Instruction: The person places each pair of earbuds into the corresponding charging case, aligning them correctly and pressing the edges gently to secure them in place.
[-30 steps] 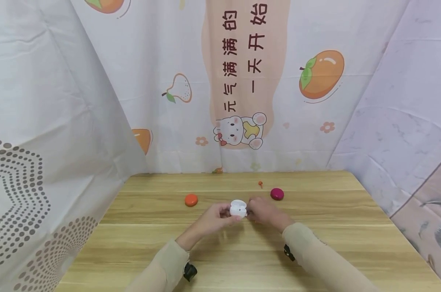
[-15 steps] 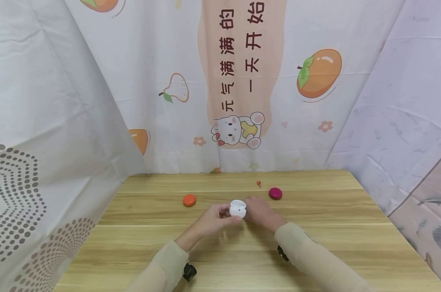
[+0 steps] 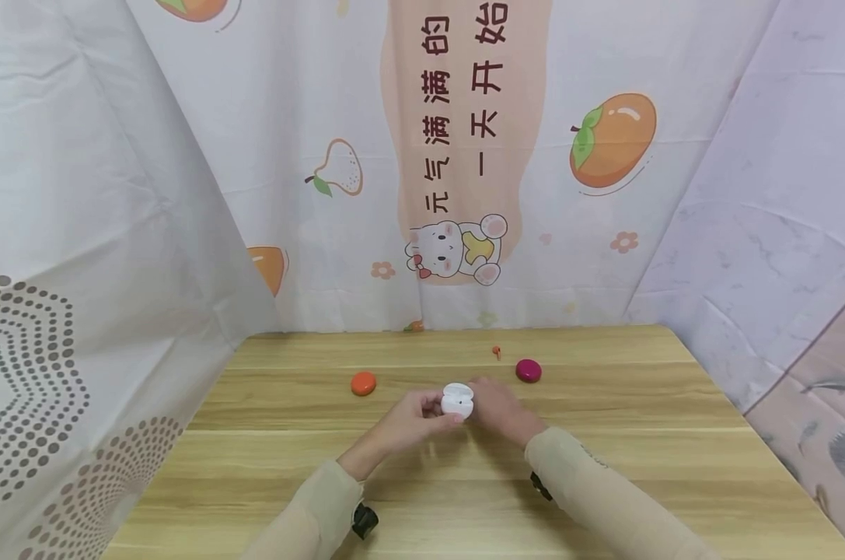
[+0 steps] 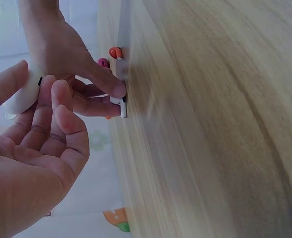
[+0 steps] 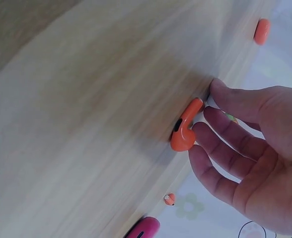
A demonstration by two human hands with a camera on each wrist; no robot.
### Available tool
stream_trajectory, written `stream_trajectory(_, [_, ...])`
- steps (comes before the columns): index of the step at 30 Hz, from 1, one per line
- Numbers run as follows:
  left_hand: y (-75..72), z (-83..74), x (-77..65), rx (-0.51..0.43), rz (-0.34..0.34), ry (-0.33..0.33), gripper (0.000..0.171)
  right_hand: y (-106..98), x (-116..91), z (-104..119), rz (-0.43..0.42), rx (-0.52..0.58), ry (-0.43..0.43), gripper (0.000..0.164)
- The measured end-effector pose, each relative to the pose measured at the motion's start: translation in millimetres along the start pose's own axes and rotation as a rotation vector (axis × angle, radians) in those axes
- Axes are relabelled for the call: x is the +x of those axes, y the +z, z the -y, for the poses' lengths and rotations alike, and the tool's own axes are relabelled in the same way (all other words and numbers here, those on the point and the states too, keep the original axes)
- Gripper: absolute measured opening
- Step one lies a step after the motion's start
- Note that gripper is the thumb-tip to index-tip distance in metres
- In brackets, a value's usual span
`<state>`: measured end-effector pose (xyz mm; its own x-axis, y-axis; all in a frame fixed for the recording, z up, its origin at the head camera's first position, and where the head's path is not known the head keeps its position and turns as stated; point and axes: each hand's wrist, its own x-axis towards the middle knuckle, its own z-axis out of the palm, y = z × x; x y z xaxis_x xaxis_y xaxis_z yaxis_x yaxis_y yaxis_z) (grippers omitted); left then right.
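Note:
My left hand (image 3: 411, 420) holds a small white earbud case (image 3: 457, 402) above the table, its lid raised. Thumb and fingers grip the case from the left. Just right of it, my right hand (image 3: 497, 408) reaches down to the tabletop. In the left wrist view, its thumb and finger pinch a white earbud (image 4: 123, 110) at the wood surface. Beside those fingertips in the right wrist view lies an orange earbud (image 5: 186, 129); the head view hides it behind the hand. Whether anything sits inside the case cannot be made out.
An orange round case (image 3: 363, 383) lies left of the hands on the wooden table (image 3: 268, 467). A magenta round case (image 3: 528, 371) is to the right, with another orange earbud (image 3: 497, 352) farther back. A printed curtain (image 3: 366, 93) hangs behind the table.
My right hand has shifted slightly left, closer to the white case, with its fingertips now hidden behind it in the head view. My left hand has stayed nearly still with the case.

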<state>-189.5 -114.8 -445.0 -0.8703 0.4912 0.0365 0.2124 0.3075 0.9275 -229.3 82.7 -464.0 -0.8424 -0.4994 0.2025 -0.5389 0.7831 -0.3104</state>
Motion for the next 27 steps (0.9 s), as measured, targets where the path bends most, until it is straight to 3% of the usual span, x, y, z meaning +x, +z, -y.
stream_trajectory(17, [2.0, -6.1, -1.9, 0.015, 0.003, 0.011, 0.019, 1.5, -0.4, -1.1, 0.005, 0.021, 0.029, 0.021])
stream_trajectory(27, [0.4, -0.2, -1.5, 0.015, 0.010, 0.022, 0.020, 2.3, 0.2, -1.2, 0.007, 0.017, 0.022, 0.020])
